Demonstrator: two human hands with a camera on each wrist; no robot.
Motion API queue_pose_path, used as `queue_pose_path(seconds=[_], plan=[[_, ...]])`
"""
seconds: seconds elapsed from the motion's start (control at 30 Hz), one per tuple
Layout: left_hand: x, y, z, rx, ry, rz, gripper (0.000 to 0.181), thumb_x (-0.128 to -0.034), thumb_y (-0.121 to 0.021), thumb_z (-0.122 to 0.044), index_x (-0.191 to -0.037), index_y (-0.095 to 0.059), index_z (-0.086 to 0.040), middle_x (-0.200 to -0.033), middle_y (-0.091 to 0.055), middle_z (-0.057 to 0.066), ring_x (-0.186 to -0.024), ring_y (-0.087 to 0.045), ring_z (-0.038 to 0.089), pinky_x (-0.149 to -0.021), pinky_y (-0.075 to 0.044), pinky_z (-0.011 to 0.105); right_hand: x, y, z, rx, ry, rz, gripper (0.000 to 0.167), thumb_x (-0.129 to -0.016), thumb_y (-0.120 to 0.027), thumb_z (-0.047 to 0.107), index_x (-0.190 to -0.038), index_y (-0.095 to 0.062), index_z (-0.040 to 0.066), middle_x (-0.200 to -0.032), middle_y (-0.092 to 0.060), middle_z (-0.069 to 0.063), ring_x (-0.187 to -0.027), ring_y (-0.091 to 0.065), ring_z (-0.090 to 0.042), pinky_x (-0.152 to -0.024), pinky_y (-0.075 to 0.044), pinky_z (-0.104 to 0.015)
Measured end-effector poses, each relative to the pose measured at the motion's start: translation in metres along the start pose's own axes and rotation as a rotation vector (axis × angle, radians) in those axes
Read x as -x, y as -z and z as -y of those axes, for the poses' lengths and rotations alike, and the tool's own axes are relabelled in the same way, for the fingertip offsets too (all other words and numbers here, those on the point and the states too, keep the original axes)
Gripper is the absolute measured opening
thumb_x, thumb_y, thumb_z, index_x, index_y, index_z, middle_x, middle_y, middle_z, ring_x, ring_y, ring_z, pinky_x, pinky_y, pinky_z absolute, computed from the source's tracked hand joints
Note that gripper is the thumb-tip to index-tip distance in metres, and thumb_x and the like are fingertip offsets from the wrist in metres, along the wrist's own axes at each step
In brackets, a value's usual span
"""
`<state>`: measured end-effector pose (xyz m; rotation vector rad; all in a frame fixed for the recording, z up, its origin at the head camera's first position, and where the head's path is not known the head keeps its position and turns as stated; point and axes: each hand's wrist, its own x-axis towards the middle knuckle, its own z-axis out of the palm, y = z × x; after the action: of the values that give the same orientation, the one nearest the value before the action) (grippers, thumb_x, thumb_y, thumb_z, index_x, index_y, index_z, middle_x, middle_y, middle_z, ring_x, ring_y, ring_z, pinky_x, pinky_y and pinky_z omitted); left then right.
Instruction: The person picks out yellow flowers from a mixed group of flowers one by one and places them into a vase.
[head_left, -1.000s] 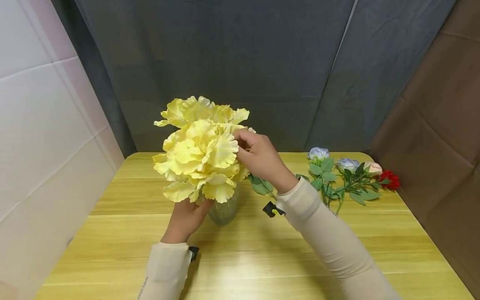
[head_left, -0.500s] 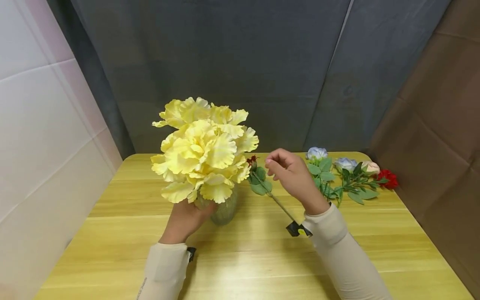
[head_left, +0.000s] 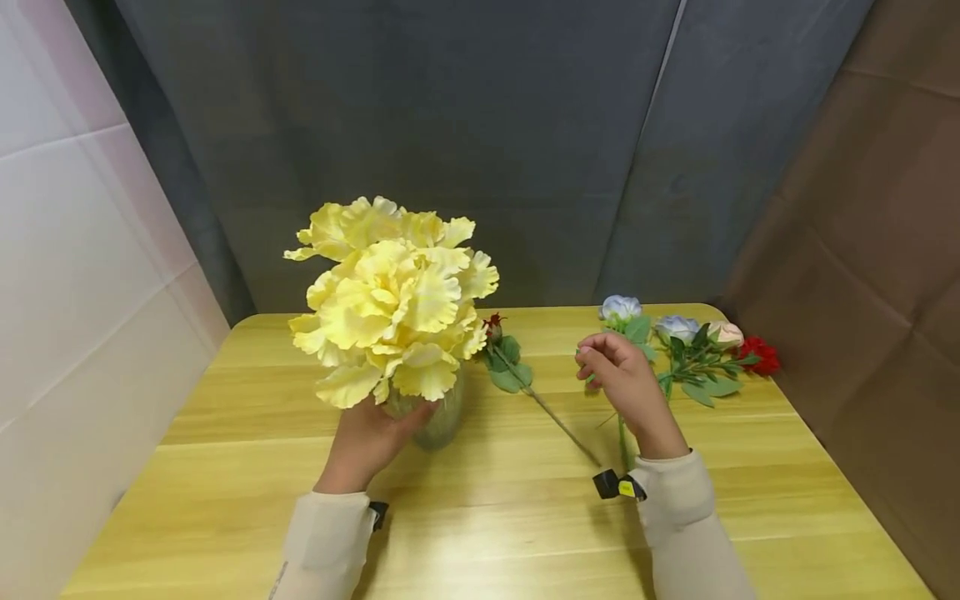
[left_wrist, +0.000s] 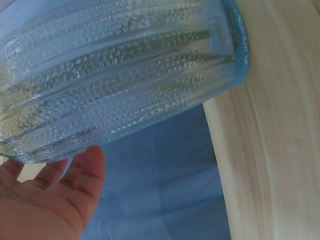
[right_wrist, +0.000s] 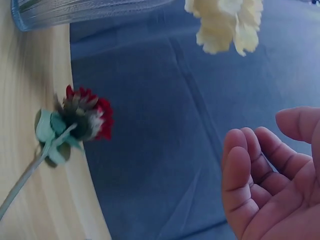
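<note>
A ribbed clear glass vase (left_wrist: 125, 75) stands on the table, full of big ruffled yellow flowers (head_left: 382, 300). Just under the blooms my left hand (head_left: 375, 437) holds the vase, its thumb across the near side and its fingers partly hidden. In the left wrist view those fingers (left_wrist: 87, 175) meet the glass. Right of the vase lies a single red flower (right_wrist: 95, 115) on a long stem with green leaves. My right hand (head_left: 626, 383) hovers farther right with loosely bent fingers and holds nothing.
At the table's back right lie pale blue roses (head_left: 621, 307), a peach rose (head_left: 725, 334) and a red flower (head_left: 761, 356) with leafy stems. A grey curtain (head_left: 405, 125) hangs behind the wooden table (head_left: 480, 525), with a brown cloth (head_left: 862, 250) at the right side.
My right hand has left the yellow flowers and moved right and toward me, uncovering the lying red flower. My left hand stays on the vase. The whole head view has shifted slightly.
</note>
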<state>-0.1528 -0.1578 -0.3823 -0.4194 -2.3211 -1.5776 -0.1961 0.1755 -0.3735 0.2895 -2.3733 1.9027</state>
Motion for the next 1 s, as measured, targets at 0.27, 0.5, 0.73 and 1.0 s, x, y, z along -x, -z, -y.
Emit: queue_pose_path(seconds=[0.27, 0.5, 0.73, 1.0], plan=[[0.006, -0.012, 0.033, -0.075, 0.08, -0.108, 0.075, -0.0813, -0.083, -0.041, -0.144, -0.044, -0.026, -0.135, -0.055, -0.004, -0.124, -0.051, 0.02, -0.095, -0.047, 0.051, 0.008, 0.017, -0.014, 0.028, -0.025, 0.019, 0.03, -0.103, -0.056, 0.029, -0.117, -0.057, 0.002, -0.107, -0.059, -0.02, -0.094, -0.061, -0.034, -0.076, -0.054, -0.039], [0.018, -0.021, 0.03, -0.122, 0.104, -0.239, 0.069, -0.0826, -0.081, -0.039, -0.138, -0.047, -0.013, -0.127, -0.053, 0.008, -0.117, -0.052, 0.025, -0.086, -0.051, 0.051, 0.012, 0.033, -0.017, 0.073, -0.03, 0.014, 0.032, -0.103, -0.055, 0.031, -0.121, -0.057, 0.004, -0.106, -0.06, -0.012, -0.093, -0.062, -0.029, -0.076, -0.053, -0.036], [0.017, -0.021, 0.035, -0.165, 0.078, -0.269, 0.075, -0.0781, -0.087, -0.028, -0.138, -0.046, -0.01, -0.127, -0.051, 0.013, -0.118, -0.051, 0.029, -0.092, -0.048, 0.053, 0.012, 0.032, -0.015, 0.099, -0.014, 0.003, 0.032, -0.103, -0.056, 0.03, -0.122, -0.058, 0.004, -0.106, -0.061, -0.013, -0.095, -0.062, -0.034, -0.076, -0.053, -0.037], [0.016, -0.028, 0.038, -0.202, 0.031, -0.234, 0.09, -0.0756, -0.089, -0.024, -0.148, -0.035, -0.015, -0.136, -0.045, 0.015, -0.12, -0.051, 0.034, -0.087, -0.052, 0.053, 0.013, 0.033, -0.016, 0.107, -0.005, 0.01, 0.033, -0.102, -0.057, 0.032, -0.121, -0.059, 0.005, -0.106, -0.062, -0.013, -0.095, -0.062, -0.035, -0.076, -0.053, -0.038]])
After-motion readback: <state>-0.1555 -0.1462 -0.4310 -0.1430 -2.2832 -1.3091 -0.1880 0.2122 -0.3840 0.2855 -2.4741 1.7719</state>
